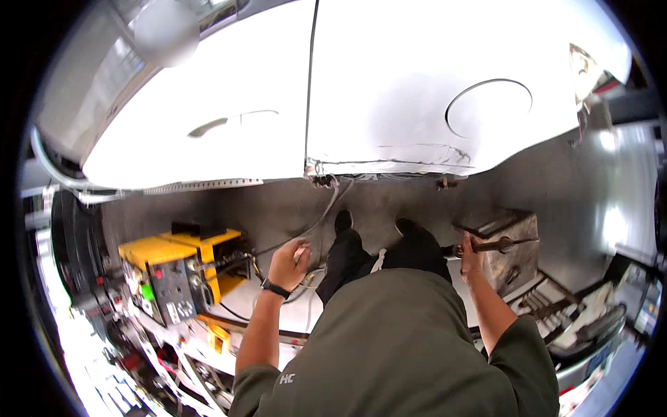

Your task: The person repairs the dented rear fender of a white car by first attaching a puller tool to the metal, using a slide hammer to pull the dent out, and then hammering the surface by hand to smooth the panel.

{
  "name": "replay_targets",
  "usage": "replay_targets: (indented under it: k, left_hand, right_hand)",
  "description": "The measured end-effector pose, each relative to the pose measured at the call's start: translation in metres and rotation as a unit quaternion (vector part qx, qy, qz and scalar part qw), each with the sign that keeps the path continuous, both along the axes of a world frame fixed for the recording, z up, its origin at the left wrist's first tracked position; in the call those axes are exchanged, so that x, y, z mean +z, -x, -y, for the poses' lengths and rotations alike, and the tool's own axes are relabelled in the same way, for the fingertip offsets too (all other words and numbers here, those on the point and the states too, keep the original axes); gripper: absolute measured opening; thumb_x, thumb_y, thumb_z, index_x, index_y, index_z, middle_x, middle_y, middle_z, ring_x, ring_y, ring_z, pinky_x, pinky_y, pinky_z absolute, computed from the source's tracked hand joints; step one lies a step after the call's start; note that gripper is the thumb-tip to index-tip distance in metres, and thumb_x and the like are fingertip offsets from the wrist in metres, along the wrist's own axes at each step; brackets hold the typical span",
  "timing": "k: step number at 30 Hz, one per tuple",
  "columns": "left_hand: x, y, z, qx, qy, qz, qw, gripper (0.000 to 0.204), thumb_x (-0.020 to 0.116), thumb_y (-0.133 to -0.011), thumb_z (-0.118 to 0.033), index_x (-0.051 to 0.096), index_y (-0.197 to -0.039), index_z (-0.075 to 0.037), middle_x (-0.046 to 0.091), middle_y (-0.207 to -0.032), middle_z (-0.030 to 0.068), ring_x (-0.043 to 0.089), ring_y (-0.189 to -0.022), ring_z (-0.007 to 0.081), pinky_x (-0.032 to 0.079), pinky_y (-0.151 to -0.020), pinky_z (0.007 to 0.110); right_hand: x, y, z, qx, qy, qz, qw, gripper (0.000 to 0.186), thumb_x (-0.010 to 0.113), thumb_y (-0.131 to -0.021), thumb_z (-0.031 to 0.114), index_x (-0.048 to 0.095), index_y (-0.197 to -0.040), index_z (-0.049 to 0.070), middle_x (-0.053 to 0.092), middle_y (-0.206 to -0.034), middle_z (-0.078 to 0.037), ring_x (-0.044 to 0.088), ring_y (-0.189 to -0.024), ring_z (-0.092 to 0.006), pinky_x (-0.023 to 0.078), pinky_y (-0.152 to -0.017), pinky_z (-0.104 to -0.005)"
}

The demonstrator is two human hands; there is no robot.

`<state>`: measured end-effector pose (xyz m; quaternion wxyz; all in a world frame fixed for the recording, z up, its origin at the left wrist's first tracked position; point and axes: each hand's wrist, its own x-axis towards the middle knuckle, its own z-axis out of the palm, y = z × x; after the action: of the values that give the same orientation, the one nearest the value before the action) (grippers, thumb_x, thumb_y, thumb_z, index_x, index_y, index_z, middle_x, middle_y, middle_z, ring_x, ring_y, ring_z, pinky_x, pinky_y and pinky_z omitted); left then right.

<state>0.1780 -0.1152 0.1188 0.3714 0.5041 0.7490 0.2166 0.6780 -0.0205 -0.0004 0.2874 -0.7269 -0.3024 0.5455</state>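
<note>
My right hand (470, 258), at the right of my body, is closed round a long, rusty metal tool (501, 244) with a thick collar and a thin pointed end. The tool lies across in front of a worn metal box (512, 260). My left hand (290, 264) hangs at my left with its fingers loosely curled and the thumb apart; nothing shows in it. A dark cable (321, 221) runs close by that hand. Ahead is a white car (389, 83), its lower rear panel (424, 156) creased and scraped along the bottom edge. Neither hand touches the car.
A yellow machine (167, 250) with a dark control panel stands at the left, cables leading from it toward the car's sill. Cluttered parts and tools (160, 368) fill the lower left. A slatted dark frame (545, 302) lies at the right. My feet (343, 221) stand near the car.
</note>
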Motion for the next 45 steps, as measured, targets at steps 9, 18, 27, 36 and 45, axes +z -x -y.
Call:
replay_targets:
  k: [9,18,27,36,45]
  left_hand:
    - [0.171,0.075,-0.220,-0.437,-0.435,-0.187,0.765,0.037,0.073,-0.080,-0.004,0.077,-0.116,-0.011,0.071,-0.112,0.0078,0.069,-0.116,0.0303,0.056,-0.099,0.047]
    - [0.242,0.050,-0.322,-0.420,-0.546,-0.419,0.592,0.060,0.074,-0.093,-0.019,0.061,-0.151,-0.022,0.051,-0.164,0.0044,0.041,-0.155,0.0275,0.031,-0.127,0.052]
    - [0.219,0.055,-0.335,-0.375,-0.580,-0.473,0.547,0.077,0.069,-0.096,-0.038,0.038,-0.167,-0.033,0.034,-0.174,-0.0012,0.030,-0.161,0.0256,0.021,-0.128,0.060]
    - [0.214,0.046,-0.348,-0.384,-0.586,-0.527,0.482,0.075,0.059,-0.100,-0.041,0.032,-0.168,-0.025,0.033,-0.174,0.0072,0.026,-0.162,0.0350,0.021,-0.124,0.070]
    - [0.219,0.031,-0.330,-0.381,-0.526,-0.604,0.463,0.081,0.057,-0.096,-0.032,0.029,-0.167,-0.007,0.028,-0.174,0.0163,0.022,-0.161,0.0453,0.021,-0.122,0.071]
  right_hand:
    - [-0.014,0.077,0.211,-0.236,0.013,0.012,0.972,0.040,0.072,-0.102,0.048,0.064,-0.096,0.009,0.066,-0.090,-0.001,0.058,-0.090,-0.0127,0.043,-0.094,-0.0326]
    - [-0.043,0.168,0.365,-0.368,0.123,0.015,0.922,0.034,0.069,-0.105,0.040,0.065,-0.092,0.008,0.064,-0.086,-0.001,0.056,-0.081,-0.0140,0.046,-0.075,-0.0338]
    - [-0.082,0.234,0.432,-0.321,0.107,0.037,0.940,0.032,0.071,-0.103,0.039,0.063,-0.098,0.009,0.053,-0.076,0.003,0.044,-0.067,-0.0094,0.038,-0.063,-0.0285]
    - [-0.154,0.260,0.399,-0.475,0.101,-0.102,0.868,0.039,0.070,-0.104,0.041,0.063,-0.109,0.003,0.065,-0.096,-0.005,0.060,-0.080,-0.0161,0.054,-0.071,-0.0325]
    - [-0.214,0.307,0.336,-0.412,0.173,-0.127,0.886,0.043,0.072,-0.101,0.051,0.065,-0.110,0.009,0.063,-0.093,-0.003,0.056,-0.075,-0.0150,0.048,-0.065,-0.0337]
